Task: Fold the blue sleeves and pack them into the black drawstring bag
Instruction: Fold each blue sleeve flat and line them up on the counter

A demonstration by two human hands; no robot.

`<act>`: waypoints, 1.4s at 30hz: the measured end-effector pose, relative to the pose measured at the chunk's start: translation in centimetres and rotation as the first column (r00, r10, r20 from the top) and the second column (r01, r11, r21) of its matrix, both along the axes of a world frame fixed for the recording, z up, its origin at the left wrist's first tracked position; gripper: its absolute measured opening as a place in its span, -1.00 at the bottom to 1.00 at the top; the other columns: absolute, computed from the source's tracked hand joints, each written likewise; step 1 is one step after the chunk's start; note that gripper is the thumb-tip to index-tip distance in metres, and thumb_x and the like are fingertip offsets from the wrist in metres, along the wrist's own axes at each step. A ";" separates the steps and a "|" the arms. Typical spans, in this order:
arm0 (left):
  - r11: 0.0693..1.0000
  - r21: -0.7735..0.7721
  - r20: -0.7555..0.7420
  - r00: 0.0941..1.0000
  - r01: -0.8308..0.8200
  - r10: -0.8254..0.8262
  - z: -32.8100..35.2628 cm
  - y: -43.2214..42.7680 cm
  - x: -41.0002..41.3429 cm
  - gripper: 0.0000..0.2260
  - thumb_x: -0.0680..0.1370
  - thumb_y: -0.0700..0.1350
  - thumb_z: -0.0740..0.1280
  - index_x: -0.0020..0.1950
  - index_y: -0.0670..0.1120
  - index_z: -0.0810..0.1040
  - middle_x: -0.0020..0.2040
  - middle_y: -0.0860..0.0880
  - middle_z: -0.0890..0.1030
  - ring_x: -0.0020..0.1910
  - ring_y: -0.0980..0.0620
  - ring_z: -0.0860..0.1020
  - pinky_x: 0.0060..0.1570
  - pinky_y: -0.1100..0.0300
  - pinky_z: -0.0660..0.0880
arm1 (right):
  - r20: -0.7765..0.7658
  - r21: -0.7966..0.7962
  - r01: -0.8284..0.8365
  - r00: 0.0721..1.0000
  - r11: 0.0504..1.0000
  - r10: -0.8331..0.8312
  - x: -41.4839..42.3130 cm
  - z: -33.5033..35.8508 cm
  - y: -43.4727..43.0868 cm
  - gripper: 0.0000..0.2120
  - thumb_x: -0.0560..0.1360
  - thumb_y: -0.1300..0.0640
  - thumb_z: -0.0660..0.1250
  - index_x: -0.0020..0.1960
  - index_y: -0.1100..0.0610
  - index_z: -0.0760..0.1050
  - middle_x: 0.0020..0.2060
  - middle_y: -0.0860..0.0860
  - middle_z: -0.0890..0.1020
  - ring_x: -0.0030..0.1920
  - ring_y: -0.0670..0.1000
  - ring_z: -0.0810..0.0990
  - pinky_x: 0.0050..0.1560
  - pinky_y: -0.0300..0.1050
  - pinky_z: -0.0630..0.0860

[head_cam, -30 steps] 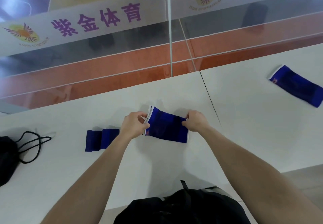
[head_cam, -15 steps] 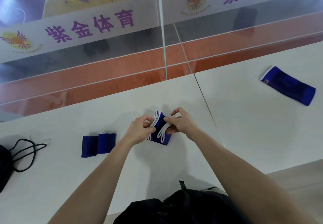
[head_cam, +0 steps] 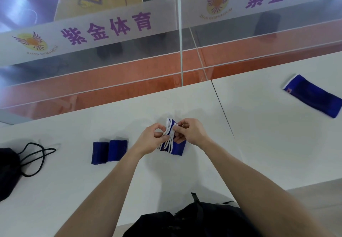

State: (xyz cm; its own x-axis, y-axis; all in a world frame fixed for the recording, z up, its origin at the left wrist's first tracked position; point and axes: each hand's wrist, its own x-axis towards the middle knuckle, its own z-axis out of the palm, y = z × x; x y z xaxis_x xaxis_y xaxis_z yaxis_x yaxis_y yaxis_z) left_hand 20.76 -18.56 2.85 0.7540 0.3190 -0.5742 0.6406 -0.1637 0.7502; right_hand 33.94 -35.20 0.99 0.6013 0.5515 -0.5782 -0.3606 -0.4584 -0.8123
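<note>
Now the sleeve (head_cam: pixel 173 143) that lay flat between my hands a second ago is doubled over, its white-trimmed ends brought together and standing up off the white table (head_cam: pixel 268 144). My left hand (head_cam: pixel 154 140) pinches the trim on the left side, and my right hand (head_cam: pixel 192 133) pinches the same sleeve from the right, so both are closed on it. That tells me the fold on this one is nearly made and only needs pressing flat. To the left, just beside my left wrist, a folded sleeve (head_cam: pixel 109 151) already rests on the table. Far to the right, well apart from everything, a third sleeve (head_cam: pixel 312 96) lies unfolded. The drawstring bag (head_cam: pixel 8 172) sits at the left edge, cut off by the frame, its cord looped loosely toward the middle; I cannot tell whether its mouth is open. My fingertips hide exactly how the trimmed edges line up.
</note>
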 end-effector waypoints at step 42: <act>0.879 -0.113 0.010 0.884 -0.463 0.467 -1.6 1.7 -4.7 -0.80 0.75 -0.10 0.37 0.36 -0.11 0.62 0.09 -0.07 0.81 0.06 -0.06 0.80 0.02 -0.01 0.75 | -0.309 0.135 0.039 0.951 0.990 0.005 -4.2 -1.8 1.4 -0.75 0.68 0.22 0.45 0.31 0.30 0.62 0.17 0.17 0.78 0.12 0.16 0.81 0.05 0.01 0.76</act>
State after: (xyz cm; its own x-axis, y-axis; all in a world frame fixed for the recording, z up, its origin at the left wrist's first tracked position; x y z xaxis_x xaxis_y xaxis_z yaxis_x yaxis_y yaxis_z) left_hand 16.07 -16.87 1.25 0.5548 0.5779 -0.5986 0.5960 0.2260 0.7705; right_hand 29.70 -33.77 -0.79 0.4164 0.6304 -0.6552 -0.6095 -0.3411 -0.7156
